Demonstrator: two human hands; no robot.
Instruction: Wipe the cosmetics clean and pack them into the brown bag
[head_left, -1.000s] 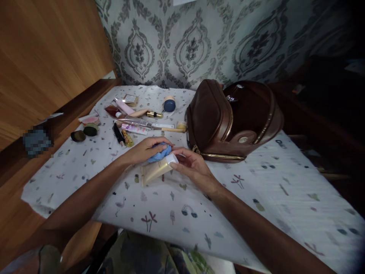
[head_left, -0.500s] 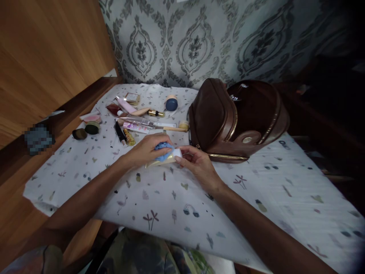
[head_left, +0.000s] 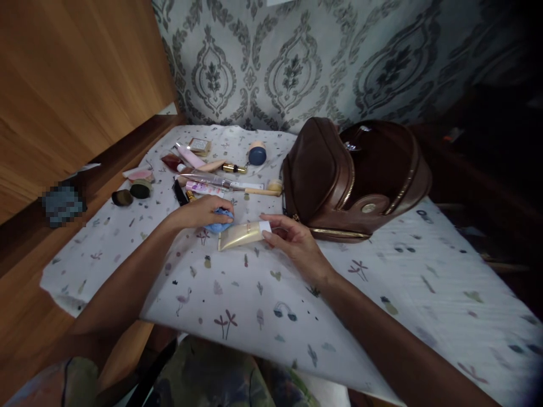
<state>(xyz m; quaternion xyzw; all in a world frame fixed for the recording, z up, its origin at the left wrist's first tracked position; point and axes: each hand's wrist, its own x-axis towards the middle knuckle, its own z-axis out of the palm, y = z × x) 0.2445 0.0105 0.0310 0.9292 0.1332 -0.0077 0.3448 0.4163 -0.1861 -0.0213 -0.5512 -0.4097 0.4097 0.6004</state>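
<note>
Your left hand (head_left: pixel 202 212), gripping the blue cloth (head_left: pixel 218 225), has shifted toward the bench's (head_left: pixel 190 282) left edge, baring the tube (head_left: pixel 242 235) inward from its front edge, so keep your right hand (head_left: pixel 294 243) pinching the white cap (head_left: pixel 264 228) steadily against twisting.

The blue cloth (head_left: pixel 218 221) has moved leftward with the left fingers (head_left: pixel 217 204), off the squeeze tube (head_left: pixel 242 235). The tube's printed face now shows, just left of the right fingers (head_left: pixel 280 220).
</note>
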